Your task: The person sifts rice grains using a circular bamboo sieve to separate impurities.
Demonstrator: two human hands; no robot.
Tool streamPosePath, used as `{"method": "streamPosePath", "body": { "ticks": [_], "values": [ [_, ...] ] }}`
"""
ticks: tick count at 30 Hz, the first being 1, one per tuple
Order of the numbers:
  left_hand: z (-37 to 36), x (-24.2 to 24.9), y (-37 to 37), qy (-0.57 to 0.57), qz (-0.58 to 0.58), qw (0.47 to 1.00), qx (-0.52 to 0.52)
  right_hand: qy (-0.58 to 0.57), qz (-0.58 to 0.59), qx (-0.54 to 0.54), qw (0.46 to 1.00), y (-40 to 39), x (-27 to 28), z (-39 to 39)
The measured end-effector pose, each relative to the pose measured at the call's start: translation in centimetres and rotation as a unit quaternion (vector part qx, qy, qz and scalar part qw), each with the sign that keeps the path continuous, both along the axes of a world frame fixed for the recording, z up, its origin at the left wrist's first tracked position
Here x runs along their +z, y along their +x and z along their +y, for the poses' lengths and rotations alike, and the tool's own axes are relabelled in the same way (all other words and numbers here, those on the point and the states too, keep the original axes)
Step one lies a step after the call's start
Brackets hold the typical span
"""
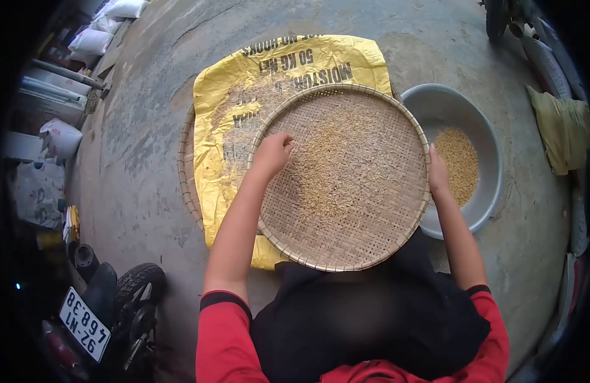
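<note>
A round woven bamboo winnowing tray [391, 220] rests at my lap, with unhusked rice grains [327, 169] spread over its middle and right. My right hand [438, 172] grips the tray's right rim, its fingers partly hidden behind the edge. Just inside the left rim, my left hand [274, 154] is closed with fingertips pinched together above the weave. Whatever it may hold is too small to make out. Beneath the tray lies a yellow printed sack [212, 185] with chaff and grain bits scattered on it.
A grey metal basin [429, 105] holding a heap of golden grain [458, 163] stands right of the tray. Under the sack, another woven tray [188, 172] shows its rim. A parked motorbike [110, 306] is at lower left. Sacks [557, 127] line the right side.
</note>
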State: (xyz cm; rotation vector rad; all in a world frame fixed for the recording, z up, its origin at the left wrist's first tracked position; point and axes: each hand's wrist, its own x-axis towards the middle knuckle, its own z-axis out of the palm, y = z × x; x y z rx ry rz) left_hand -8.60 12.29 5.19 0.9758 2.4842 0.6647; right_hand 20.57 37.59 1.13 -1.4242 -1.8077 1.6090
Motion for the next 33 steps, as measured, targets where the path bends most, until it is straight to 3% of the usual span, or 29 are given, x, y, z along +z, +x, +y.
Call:
{"method": "streamPosePath", "body": {
  "ticks": [13, 23, 33],
  "values": [
    [-0.7, -1.8, 0.0, -0.107, 0.025, 0.991, -0.08, 0.03, -0.009, -0.006, 0.999, 0.1, -0.5, 0.3],
    [-0.3, -1.5, 0.3, -0.065, 0.027, 0.992, -0.101, 0.004, -0.012, -0.015, 1.0, 0.1, -0.6, 0.5],
    [0.1, -0.8, 1.3, -0.117, 0.047, 0.986, -0.113, 0.006, 0.0, -0.01, 1.0, 0.0, 0.0, 0.1]
  ]
}}
